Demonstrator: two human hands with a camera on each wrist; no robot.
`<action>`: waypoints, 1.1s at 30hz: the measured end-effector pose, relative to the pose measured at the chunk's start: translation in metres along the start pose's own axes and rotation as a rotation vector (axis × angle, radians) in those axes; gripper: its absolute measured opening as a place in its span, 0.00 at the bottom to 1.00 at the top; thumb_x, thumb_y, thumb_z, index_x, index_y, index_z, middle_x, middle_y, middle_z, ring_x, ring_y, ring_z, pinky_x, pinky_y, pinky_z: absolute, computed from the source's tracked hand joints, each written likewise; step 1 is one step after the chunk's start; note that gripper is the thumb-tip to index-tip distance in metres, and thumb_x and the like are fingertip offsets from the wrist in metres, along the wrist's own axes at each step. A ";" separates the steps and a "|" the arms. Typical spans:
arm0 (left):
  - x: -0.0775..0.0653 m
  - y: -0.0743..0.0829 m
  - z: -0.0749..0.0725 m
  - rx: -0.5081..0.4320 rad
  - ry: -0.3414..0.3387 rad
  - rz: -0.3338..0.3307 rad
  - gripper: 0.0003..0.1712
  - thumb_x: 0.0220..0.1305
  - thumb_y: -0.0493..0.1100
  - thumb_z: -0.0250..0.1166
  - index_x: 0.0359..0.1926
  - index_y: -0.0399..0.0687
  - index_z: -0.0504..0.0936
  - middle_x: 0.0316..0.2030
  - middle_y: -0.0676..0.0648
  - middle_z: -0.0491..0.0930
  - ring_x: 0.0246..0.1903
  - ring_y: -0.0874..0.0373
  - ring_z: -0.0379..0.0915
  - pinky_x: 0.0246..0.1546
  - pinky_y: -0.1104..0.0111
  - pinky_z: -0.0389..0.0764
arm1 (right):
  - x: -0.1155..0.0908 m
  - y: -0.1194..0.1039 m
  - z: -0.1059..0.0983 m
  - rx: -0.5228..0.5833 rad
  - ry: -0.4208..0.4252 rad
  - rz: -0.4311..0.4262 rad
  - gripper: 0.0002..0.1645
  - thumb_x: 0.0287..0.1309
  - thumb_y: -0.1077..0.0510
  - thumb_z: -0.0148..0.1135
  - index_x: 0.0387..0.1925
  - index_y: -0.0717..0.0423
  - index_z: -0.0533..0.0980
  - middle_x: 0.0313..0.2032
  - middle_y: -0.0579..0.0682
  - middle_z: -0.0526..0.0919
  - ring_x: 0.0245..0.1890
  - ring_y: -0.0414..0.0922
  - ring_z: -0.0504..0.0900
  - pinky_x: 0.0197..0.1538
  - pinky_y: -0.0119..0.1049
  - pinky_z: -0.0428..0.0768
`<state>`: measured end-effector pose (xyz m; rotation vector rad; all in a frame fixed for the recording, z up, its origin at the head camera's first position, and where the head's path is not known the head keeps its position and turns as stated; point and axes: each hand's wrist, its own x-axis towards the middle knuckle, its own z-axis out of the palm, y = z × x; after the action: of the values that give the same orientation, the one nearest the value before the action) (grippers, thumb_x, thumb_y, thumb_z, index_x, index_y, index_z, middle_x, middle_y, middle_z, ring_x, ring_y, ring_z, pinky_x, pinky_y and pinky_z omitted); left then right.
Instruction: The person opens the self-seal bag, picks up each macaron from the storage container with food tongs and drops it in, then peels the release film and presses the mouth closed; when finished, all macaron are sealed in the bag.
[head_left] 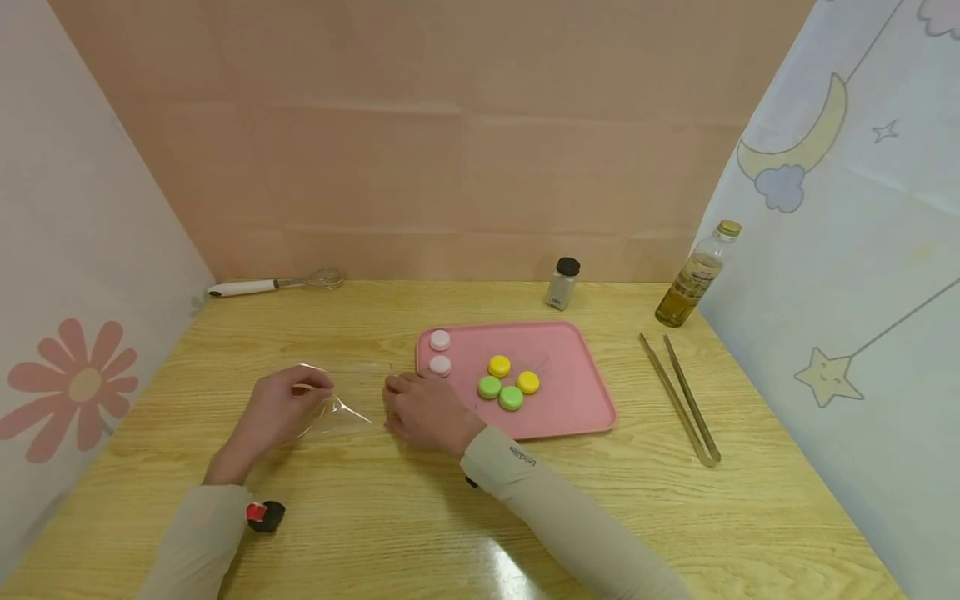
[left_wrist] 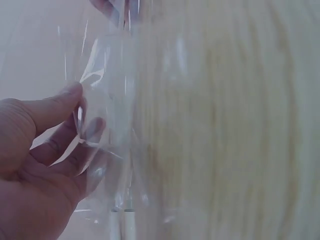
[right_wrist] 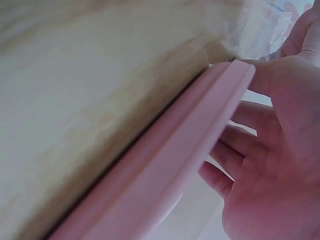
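I see the left forearm angled in from the near left, the left hand [head_left: 281, 404] pinching one end of a clear plastic bag [head_left: 352, 408] between thumb and fingers. The right forearm reaches diagonally from the near right; the right hand [head_left: 431, 411], its back upward, bends its fingers to pinch the bag's other end by the left edge of the pink tray [head_left: 566, 358]. The bag spans between both hands over the desk [head_left: 360, 508]; I cannot tell whether it touches the wood.

The right hand [head_left: 427, 410] hides part of the pink tray [head_left: 573, 367]. The left wrist view cuts off some of the left hand [left_wrist: 37, 182]. The bottle's [head_left: 692, 282] words are too small to read.
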<state>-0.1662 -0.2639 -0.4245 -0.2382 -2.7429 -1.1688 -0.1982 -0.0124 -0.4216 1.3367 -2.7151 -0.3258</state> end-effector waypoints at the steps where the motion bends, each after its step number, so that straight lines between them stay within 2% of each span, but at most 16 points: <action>1: 0.000 -0.001 0.000 -0.010 0.003 -0.003 0.05 0.69 0.39 0.68 0.42 0.43 0.87 0.43 0.45 0.85 0.43 0.47 0.82 0.45 0.57 0.82 | 0.000 0.000 0.000 0.001 0.000 0.000 0.23 0.74 0.38 0.52 0.58 0.45 0.78 0.63 0.43 0.74 0.60 0.41 0.73 0.58 0.35 0.69; 5: -0.001 -0.002 -0.001 -0.040 0.011 -0.013 0.08 0.69 0.42 0.68 0.44 0.42 0.88 0.45 0.44 0.85 0.42 0.49 0.81 0.41 0.68 0.81 | 0.000 0.001 0.000 0.021 0.007 -0.002 0.24 0.74 0.38 0.52 0.59 0.46 0.78 0.64 0.44 0.74 0.61 0.42 0.73 0.58 0.35 0.69; 8: -0.001 -0.003 -0.002 -0.045 0.020 -0.020 0.09 0.69 0.42 0.69 0.44 0.42 0.88 0.44 0.44 0.86 0.42 0.49 0.82 0.40 0.72 0.80 | 0.000 0.001 0.002 0.042 0.025 -0.004 0.22 0.74 0.40 0.54 0.58 0.47 0.78 0.64 0.44 0.75 0.62 0.42 0.73 0.57 0.34 0.70; 15: -0.001 -0.004 -0.001 -0.061 0.035 -0.045 0.09 0.70 0.43 0.68 0.43 0.42 0.88 0.43 0.43 0.86 0.41 0.49 0.82 0.37 0.71 0.80 | 0.003 0.003 0.003 0.080 0.043 0.017 0.22 0.73 0.46 0.56 0.61 0.50 0.78 0.65 0.45 0.75 0.63 0.42 0.74 0.59 0.36 0.71; 22: 0.000 -0.004 -0.002 -0.052 0.058 -0.039 0.09 0.69 0.44 0.68 0.42 0.42 0.89 0.41 0.44 0.87 0.40 0.48 0.82 0.36 0.72 0.79 | 0.003 0.008 0.001 0.115 0.094 0.029 0.21 0.74 0.50 0.56 0.62 0.52 0.78 0.65 0.46 0.77 0.64 0.42 0.75 0.62 0.37 0.71; 25: 0.000 -0.004 -0.002 -0.048 0.071 -0.029 0.08 0.69 0.43 0.69 0.41 0.43 0.89 0.40 0.44 0.87 0.39 0.49 0.82 0.34 0.72 0.78 | 0.001 0.011 -0.002 0.143 0.108 0.041 0.17 0.74 0.50 0.56 0.57 0.50 0.81 0.64 0.46 0.77 0.63 0.42 0.75 0.62 0.38 0.72; 28: 0.001 -0.003 -0.002 -0.050 0.077 -0.023 0.08 0.68 0.43 0.69 0.40 0.43 0.89 0.39 0.44 0.87 0.39 0.49 0.81 0.32 0.72 0.78 | -0.003 0.015 -0.003 0.182 0.118 0.055 0.12 0.73 0.53 0.57 0.51 0.47 0.83 0.60 0.45 0.80 0.59 0.42 0.78 0.58 0.37 0.74; 33: 0.001 -0.003 -0.003 -0.071 0.068 -0.035 0.10 0.69 0.44 0.68 0.42 0.42 0.89 0.40 0.43 0.87 0.38 0.51 0.82 0.32 0.72 0.78 | -0.015 0.023 -0.005 0.216 0.158 0.077 0.11 0.72 0.57 0.55 0.45 0.48 0.83 0.57 0.46 0.81 0.58 0.43 0.78 0.58 0.38 0.73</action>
<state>-0.1676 -0.2675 -0.4244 -0.1558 -2.6601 -1.2612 -0.2054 0.0127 -0.4115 1.2412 -2.7202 0.0791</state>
